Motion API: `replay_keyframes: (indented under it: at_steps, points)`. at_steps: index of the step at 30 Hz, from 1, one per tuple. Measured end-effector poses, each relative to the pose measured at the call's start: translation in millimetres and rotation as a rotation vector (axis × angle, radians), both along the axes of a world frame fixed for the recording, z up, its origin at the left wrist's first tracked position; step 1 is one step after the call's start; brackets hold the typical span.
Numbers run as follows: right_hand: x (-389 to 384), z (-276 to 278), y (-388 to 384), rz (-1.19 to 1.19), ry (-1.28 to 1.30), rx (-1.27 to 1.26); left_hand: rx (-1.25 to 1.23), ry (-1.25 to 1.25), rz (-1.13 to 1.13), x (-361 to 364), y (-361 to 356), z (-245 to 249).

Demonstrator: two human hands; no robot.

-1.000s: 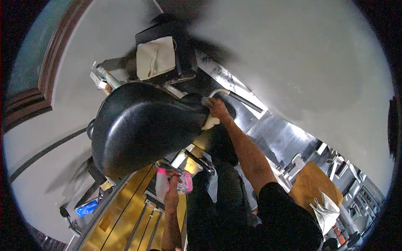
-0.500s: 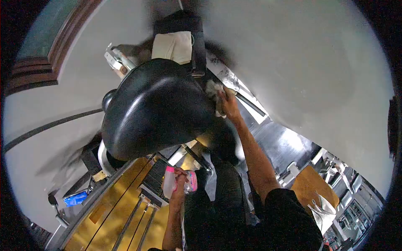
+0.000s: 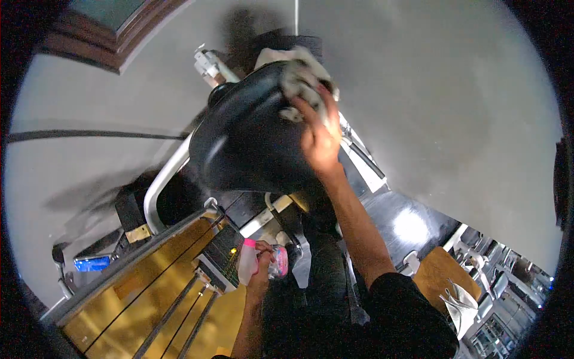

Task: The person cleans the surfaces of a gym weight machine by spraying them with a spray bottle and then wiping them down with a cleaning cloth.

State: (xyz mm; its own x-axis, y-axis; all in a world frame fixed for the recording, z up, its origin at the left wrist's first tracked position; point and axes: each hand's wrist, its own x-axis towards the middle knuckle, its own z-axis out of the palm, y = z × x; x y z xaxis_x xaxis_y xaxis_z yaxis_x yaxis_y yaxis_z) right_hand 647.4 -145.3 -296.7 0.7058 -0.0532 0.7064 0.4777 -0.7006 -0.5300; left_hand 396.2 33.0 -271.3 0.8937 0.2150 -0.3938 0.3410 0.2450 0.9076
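A black padded cushion (image 3: 251, 137) of a gym machine fills the upper middle of the head view. My right hand (image 3: 323, 140) presses a crumpled whitish cloth (image 3: 302, 84) against the cushion's upper right part, fingers bent over it and slightly blurred. Lower down, my left hand (image 3: 260, 278) is closed around a translucent bottle (image 3: 247, 266) with a pink top. Against the same hand sits a clear container (image 3: 279, 263) with a pink label; which fingers grip it is hidden.
Behind the cushion lies a pale folded cloth (image 3: 272, 55). A curved white frame tube (image 3: 161, 191) runs at left, near a blue packet (image 3: 92, 263). Yellow machine panels (image 3: 161, 299) stand lower left. A brown board (image 3: 445, 278) with a white bag (image 3: 460, 308) is at right.
My right hand has moved the cloth from beside the cushion's right edge up onto its surface. The view has shifted a little. My left hand still holds the bottle.
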Motion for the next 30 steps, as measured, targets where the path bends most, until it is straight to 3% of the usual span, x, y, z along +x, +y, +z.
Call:
replay_keyframes:
  at_steps: [2,6,8,10,11,13,14,16,17,18,19,22,23,24,26,28,30]
  points:
    - [-29.7,-52.8,-1.1,-0.149,0.088,0.047,0.113,0.014,-0.027,-9.4,8.1,2.5]
    - [-90.9,-148.1,-11.2,-0.317,0.347,0.259,0.037,-0.011,0.026,-27.3,28.0,0.7]
    - [-114.0,-198.2,-16.9,-0.333,0.342,0.213,0.024,-0.036,0.075,-26.6,31.8,9.8]
    - [-132.3,-245.1,-25.0,-0.424,0.586,0.193,0.055,-0.033,0.039,-33.8,41.9,12.6]
    - [-137.3,-271.2,-32.1,-0.416,0.584,0.189,0.087,-0.029,0.002,-38.6,46.5,14.5]
    - [-129.0,-303.7,-42.3,-0.305,1.11,1.125,0.078,-0.006,0.029,-49.1,54.6,15.8]
    - [-119.5,-297.7,-39.9,-0.3,1.104,1.119,0.071,0.024,0.045,-53.0,57.9,15.9]
    - [-98.5,-263.6,-29.7,-0.337,0.793,1.377,0.094,0.051,0.042,-59.5,65.7,17.8]
    - [-82.3,-186.6,-16.7,-0.54,0.969,1.15,0.121,0.086,0.034,-63.7,68.1,18.5]
    - [-73.9,-193.2,-16.9,-0.495,0.825,1.244,0.117,0.084,0.03,-67.3,69.7,18.1]
    - [-69.8,-166.2,-11.8,-0.482,0.796,1.282,0.118,0.046,0.032,-69.2,72.2,17.3]
    - [-64.2,-50.4,12.3,-0.359,0.673,1.261,0.108,0.002,0.016,-72.3,77.6,22.1]
    - [-53.0,-67.1,3.4,-0.244,0.502,1.05,0.099,0.002,0.014,-74.0,78.1,24.4]
    - [-54.2,-24.3,12.4,-0.218,0.577,1.018,0.097,-0.005,0.012,-76.6,79.1,24.9]
    - [-49.3,18.9,31.2,-0.146,0.409,0.871,0.114,0.003,0.001,-81.6,82.1,24.8]
    - [-39.0,12.2,39.6,-0.158,0.165,0.381,0.071,-0.019,0.031,-85.7,80.7,25.8]
    - [-54.8,23.4,59.2,-0.211,0.228,0.364,0.027,-0.037,0.066,-90.3,82.3,26.4]
